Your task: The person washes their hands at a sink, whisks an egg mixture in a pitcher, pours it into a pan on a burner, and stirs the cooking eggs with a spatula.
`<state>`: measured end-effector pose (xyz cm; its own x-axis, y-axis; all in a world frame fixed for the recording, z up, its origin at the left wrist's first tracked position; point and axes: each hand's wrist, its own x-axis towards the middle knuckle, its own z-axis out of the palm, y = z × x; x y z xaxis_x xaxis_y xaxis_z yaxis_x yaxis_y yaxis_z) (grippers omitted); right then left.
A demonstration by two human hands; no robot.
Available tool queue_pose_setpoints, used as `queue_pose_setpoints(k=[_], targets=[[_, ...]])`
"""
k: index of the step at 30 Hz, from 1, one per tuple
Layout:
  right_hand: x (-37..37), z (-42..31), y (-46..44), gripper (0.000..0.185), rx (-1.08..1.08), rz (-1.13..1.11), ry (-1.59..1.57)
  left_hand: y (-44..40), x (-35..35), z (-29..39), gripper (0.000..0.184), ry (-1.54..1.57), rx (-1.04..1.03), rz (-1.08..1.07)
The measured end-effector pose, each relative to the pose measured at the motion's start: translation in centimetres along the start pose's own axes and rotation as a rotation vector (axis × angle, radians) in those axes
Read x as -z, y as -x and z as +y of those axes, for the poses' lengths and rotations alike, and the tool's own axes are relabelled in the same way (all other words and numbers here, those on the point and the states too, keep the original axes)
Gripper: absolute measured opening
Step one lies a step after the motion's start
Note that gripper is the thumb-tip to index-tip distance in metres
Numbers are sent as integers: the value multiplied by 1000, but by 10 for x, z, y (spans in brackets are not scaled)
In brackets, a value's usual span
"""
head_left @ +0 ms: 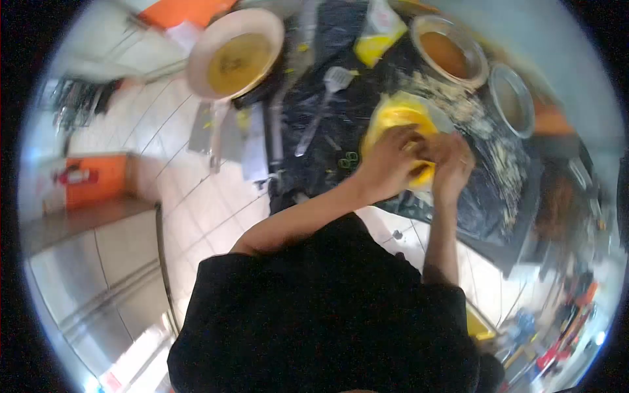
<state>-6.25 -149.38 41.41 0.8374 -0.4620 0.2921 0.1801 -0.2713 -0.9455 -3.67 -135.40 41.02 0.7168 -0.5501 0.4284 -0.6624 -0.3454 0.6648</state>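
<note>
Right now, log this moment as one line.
left hand: at yellow item | right hand: close beside left | finger grip: too blurred to tell | spatula: lying on black covering

A pale round pan (198,69) with yellowish liquid in it stands at the upper left, its handle pointing down the view. Just above and left of the pan is an orange thing (177,11), too blurred to name. To the pan's right, on a dark sheet (308,98), lies a slotted spatula (338,79); farther right is a white and yellow packet (381,33), then a bowl (483,69) of orange-brown contents and a second clear bowl (526,119). Well below and left of the pan, an orange panel (108,180) is above pale cabinets (78,275), beside a tiled floor (183,190).
</note>
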Motion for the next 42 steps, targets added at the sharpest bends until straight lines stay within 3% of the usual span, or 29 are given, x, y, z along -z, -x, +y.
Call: queue_pose_setpoints(k=[1, 2, 4, 5, 6, 8, 10, 11, 12, 13, 14, 16, 18, 20, 21, 22, 24, 26, 28, 30, 32, 35, 37, 40, 42], targets=[[-7, -29, 3, 26, -45, -93, 39, -3, 11, 11, 41, -29, 44, -54], [-19, -19, 13, 23, -200, 162, 2, -5, 5, 7, 31, -100, -25, -20], [-16, -30, 7, 22, -246, 48, 241, -5, 7, 13, 39, -75, -2, -72], [-12, -42, 9, 23, 7, 36, 151, -7, 3, 11, 38, -51, -24, -115], [-6, -61, 5, 23, -80, -27, 277, -7, -1, 18, 39, 127, 53, -69], [-9, -53, 4, 23, -168, -144, 83, -16, -5, 10, 37, 177, -63, -14], [2, -50, 8, 22, 153, -76, -7, -18, -8, 15, 28, 503, 139, -120], [11, -61, 11, 25, 266, -21, 186, -20, -7, 13, 28, 514, 130, -131], [21, -53, 15, 25, 263, -9, 194, -22, -4, 9, 23, 277, -16, -99], [31, -34, 21, 25, 264, 147, 395, -25, 0, 5, 19, 39, -163, -62], [39, -15, 30, 25, 261, 301, 593, -29, 3, 1, 19, 45, -171, -67], [54, 22, 58, 26, -24, 288, 635, -31, 12, -3, 14, 28, -272, -97], [54, 37, 81, 27, -438, -2, 200, -24, 11, -12, 16, 78, -171, -36], [43, 65, 100, 30, -476, -34, 34, -16, 6, -26, 21, 77, -81, 25], [33, 76, 108, 31, -170, 174, 202, -6, -1, -39, 23, 39, 22, 90], [30, 99, 115, 28, -182, 202, 230, -4, 3, -30, 25, 171, 185, 87], [23, 119, 118, 26, -229, 339, -183, 0, -1, -36, 26, 116, 32, 134], [26, 157, 122, 32, -205, 484, -237, 5, -6, -43, 26, 118, 74, 121], [38, 148, 121, 37, -158, 246, -355, 4, -4, -26, 35, 473, 198, 142], [15, 139, 116, 38, -262, 387, -387, 2, 3, -39, 34, 507, 206, 105], [11, 127, 110, 38, -184, 486, -393, 1, 8, -36, 32, 424, 129, 86], [22, 129, 116, 36, -290, 378, -392, 3, -2, -42, 28, 206, -1, 105], [29, 146, 124, 48, -327, 317, -349, 3, 3, -41, 19, 80, -83, 144], [34, 167, 126, 47, -277, 319, -105, 4, 6, -39, 22, 343, 99, 65], [30, 151, 126, 46, -306, 340, -212, 4, 5, -37, 20, 382, 126, 104]])
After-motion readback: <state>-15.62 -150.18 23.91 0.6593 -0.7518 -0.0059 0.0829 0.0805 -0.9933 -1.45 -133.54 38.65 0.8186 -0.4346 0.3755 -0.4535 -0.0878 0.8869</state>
